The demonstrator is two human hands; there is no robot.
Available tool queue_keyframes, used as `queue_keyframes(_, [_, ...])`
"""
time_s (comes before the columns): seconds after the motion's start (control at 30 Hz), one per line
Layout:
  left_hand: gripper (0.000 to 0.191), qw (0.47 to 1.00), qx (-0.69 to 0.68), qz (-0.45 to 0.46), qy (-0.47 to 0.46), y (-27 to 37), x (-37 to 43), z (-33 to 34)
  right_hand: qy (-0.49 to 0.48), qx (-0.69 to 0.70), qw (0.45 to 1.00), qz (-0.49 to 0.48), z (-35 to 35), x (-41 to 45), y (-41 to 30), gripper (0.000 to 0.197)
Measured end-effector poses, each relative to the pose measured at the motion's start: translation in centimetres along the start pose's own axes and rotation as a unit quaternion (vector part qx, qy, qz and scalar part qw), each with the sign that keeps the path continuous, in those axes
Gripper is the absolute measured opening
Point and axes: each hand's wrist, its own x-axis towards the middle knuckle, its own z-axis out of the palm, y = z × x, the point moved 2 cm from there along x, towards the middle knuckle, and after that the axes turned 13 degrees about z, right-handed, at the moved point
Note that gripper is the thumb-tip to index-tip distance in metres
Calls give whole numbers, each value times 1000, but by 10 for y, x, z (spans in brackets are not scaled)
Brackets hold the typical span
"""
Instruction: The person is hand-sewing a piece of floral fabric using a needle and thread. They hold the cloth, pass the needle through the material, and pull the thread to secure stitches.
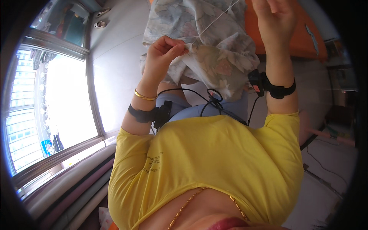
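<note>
Patterned floral fabric (221, 57) hangs in loose folds over my lap and the surface in front of me. My left hand (168, 49) pinches a bunched edge of this cloth between thumb and fingers. From the cloth just beside those fingertips, a taut white thread (215, 20) slants up and to the right until the picture's top edge cuts it off. Raised at the upper right is my right hand (274, 20); its fingertips lie beyond the frame, so what they hold is hidden.
An orange-covered surface (290, 34) lies under and right of the cloth. Black cable (214, 100) loops across my lap between the wrist-worn devices. Left stand a bright window (69, 92) and several fabric rolls (77, 178). Pale shoes (100, 24) rest on the floor.
</note>
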Motion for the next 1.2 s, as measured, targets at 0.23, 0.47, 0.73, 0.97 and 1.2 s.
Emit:
queue_keyframes(0.23, [14, 992, 124, 6, -21, 41, 10, 4, -81, -2, 994, 69, 54, -39, 9, 5])
queue_keyframes(0.47, [13, 997, 50, -14, -53, 87, 32, 86, -108, 85, 966, 218, 86, -85, 17, 12])
queue_keyframes(0.73, [14, 996, 63, 66, -1, 59, 33, 101, 10, 20, 971, 239, 46, -105, -21, 23])
queue_keyframes(0.97, [18, 997, -36, 74, 10, 61, 37, 126, -65, 40, 952, 297, 57, -128, -35, 16])
queue_keyframes(1.2, [16, 997, 8, 73, -13, 55, 28, 138, -14, 165, 942, 291, 52, -121, -43, 4])
